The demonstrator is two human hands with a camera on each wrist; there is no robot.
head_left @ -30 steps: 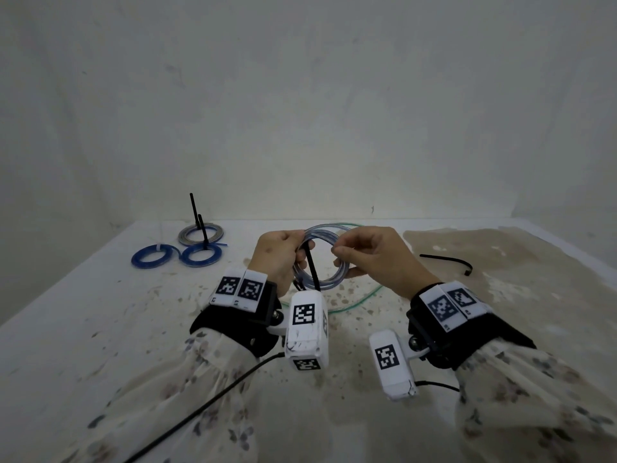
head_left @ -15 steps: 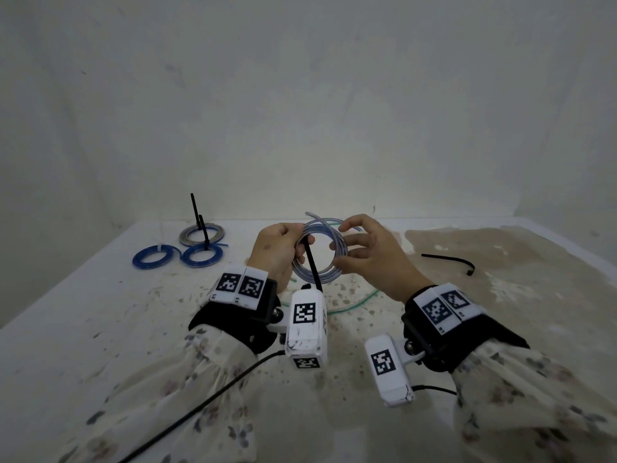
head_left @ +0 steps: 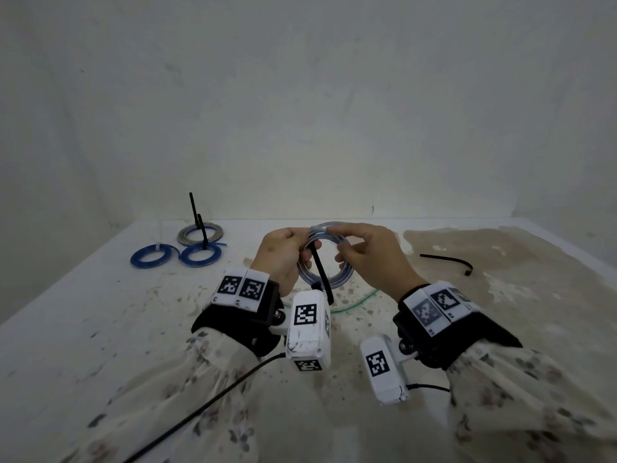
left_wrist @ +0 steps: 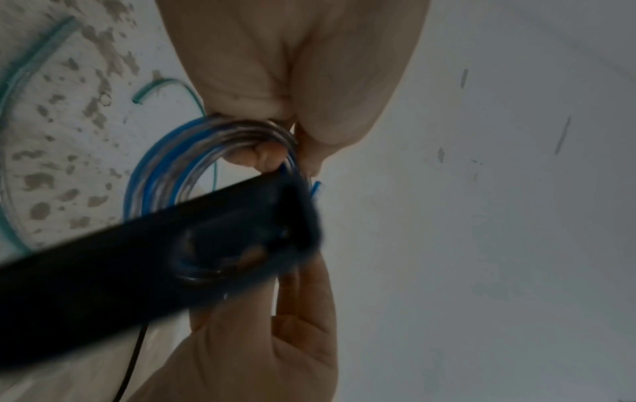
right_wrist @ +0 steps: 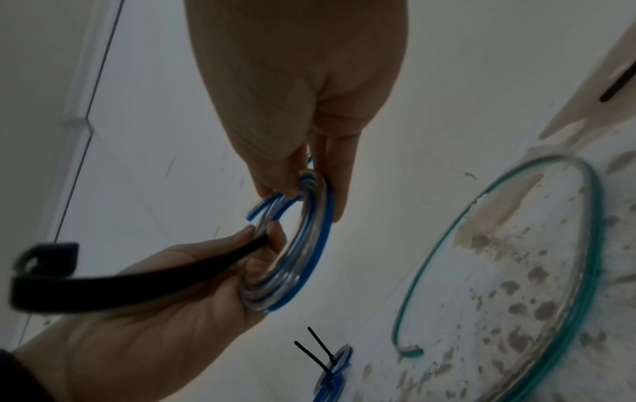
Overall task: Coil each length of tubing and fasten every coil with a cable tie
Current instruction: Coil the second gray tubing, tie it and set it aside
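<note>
A coil of clear and blue tubing (head_left: 337,279) (left_wrist: 165,168) (right_wrist: 302,244) is held above the table between both hands. My left hand (head_left: 283,252) (right_wrist: 193,280) grips the coil's left side together with a black cable tie (head_left: 321,272) (left_wrist: 103,261) (right_wrist: 120,277), whose head end hangs down toward me. My right hand (head_left: 367,252) (right_wrist: 296,136) pinches the coil's top with thumb and fingers. A loose green tube (head_left: 357,302) (right_wrist: 568,244) lies on the table beneath.
At the back left lie three fastened coils, two blue (head_left: 200,255) and one grey (head_left: 197,233), with black tie tails standing up. A spare black cable tie (head_left: 447,262) lies to the right on the stained table (head_left: 500,279). Walls close in behind.
My right hand has slid from the coil's right side up to its top. The coil and both hands rose slightly; the left hand's grip is unchanged.
</note>
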